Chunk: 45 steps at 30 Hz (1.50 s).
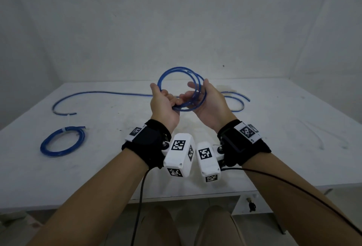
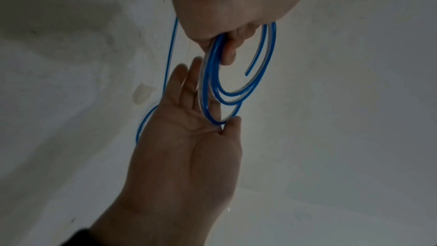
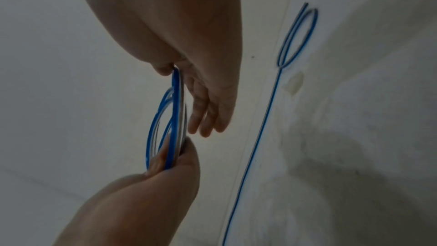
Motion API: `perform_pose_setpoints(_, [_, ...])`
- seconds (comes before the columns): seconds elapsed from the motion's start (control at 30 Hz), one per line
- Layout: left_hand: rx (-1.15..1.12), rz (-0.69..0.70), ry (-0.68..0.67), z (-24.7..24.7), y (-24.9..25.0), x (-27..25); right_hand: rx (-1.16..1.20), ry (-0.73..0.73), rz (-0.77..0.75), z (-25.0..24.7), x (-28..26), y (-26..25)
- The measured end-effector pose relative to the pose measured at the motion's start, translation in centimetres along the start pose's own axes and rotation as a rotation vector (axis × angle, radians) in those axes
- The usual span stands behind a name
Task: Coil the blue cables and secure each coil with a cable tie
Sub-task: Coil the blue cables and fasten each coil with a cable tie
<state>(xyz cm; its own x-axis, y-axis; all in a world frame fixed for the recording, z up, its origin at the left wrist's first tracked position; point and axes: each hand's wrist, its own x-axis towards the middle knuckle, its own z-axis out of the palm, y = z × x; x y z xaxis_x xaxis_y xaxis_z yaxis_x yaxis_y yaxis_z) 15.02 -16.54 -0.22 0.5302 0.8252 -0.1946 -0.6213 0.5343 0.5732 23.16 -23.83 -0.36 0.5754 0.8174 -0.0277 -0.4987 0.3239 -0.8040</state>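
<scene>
Both hands are raised above the white table (image 1: 254, 157) with a loose blue cable coil (image 1: 177, 67) of several turns between them. My left hand (image 1: 162, 103) grips the coil's lower left part, fingers curled round the strands (image 2: 206, 89). My right hand (image 1: 207, 101) is palm up with straight fingers (image 2: 187, 85). The coil (image 3: 175, 100) lies in the crook between its thumb and forefinger. One cut end (image 2: 246, 74) hangs free inside the coil.
A finished blue coil (image 1: 56, 154) bound by a white tie (image 1: 63, 129) lies front left. A long loose blue cable (image 1: 117, 93) snakes across the table's far side behind the hands, curling at the right (image 1: 242, 104). Whether it joins the held coil is hidden.
</scene>
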Motion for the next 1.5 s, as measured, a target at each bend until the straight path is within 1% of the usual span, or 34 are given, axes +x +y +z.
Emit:
perform_pose_setpoints(0.1, [0.075, -0.042, -0.035, -0.6, -0.3, -0.1, 0.056, 0.062, -0.021, 0.6, 0.1, -0.1])
perform_pose_setpoints(0.27, [0.332, -0.080, -0.171, -1.1, 0.7, -0.5, -0.054, 0.098, 0.012, 0.4, -0.1, -0.4])
perform_pose_setpoints(0.43, [0.617, -0.119, -0.287, -1.8, 2.7, -0.5, -0.210, 0.039, 0.041, -0.7, -0.5, -1.2])
perform_pose_setpoints(0.5, [0.716, -0.125, -0.322, -1.7, 3.3, -0.8, -0.255, 0.030, 0.022, -0.9, -0.7, -1.3])
perform_pose_setpoints(0.57, [0.793, -0.114, -0.343, -1.5, 3.8, -0.9, -0.310, 0.016, -0.005, -0.9, -0.9, -1.5])
perform_pose_setpoints(0.63, [0.839, -0.109, -0.358, -1.5, 4.0, -0.8, -0.333, 0.015, 0.001, -0.9, -0.9, -1.6])
perform_pose_setpoints(0.73, [0.844, -0.136, -0.368, -1.6, 4.0, -0.6, -0.314, 0.048, 0.017, -0.9, -0.9, -1.7])
perform_pose_setpoints(0.87, [0.745, -0.189, -0.321, -1.4, 3.8, -0.5, -0.368, 0.054, 0.001, -0.8, -0.9, -1.9])
perform_pose_setpoints(1.0, [0.707, -0.170, -0.247, -0.9, 3.3, -0.6, -0.448, 0.020, -0.025, -0.4, -1.1, -2.2])
perform_pose_setpoints(1.13, [0.593, -0.158, -0.202, -0.7, 2.8, -0.7, -0.516, 0.021, -0.079, -0.2, -1.2, -2.3])
perform_pose_setpoints(1.23, [0.516, -0.148, -0.161, -0.9, 2.4, -0.6, -0.629, 0.025, -0.069, -0.3, -1.6, -2.1])
perform_pose_setpoints(1.3, [0.513, -0.162, -0.162, -1.0, 2.2, -0.6, -0.601, 0.047, -0.043, -0.2, -1.8, -1.9])
perform_pose_setpoints(1.4, [0.545, -0.205, -0.183, -1.3, 1.6, -0.9, -0.461, 0.108, -0.024, 0.1, -1.9, -1.7])
perform_pose_setpoints(1.5, [0.598, -0.229, -0.201, -1.5, 1.3, -1.1, -0.441, 0.126, -0.035, -0.1, -1.7, -1.7])
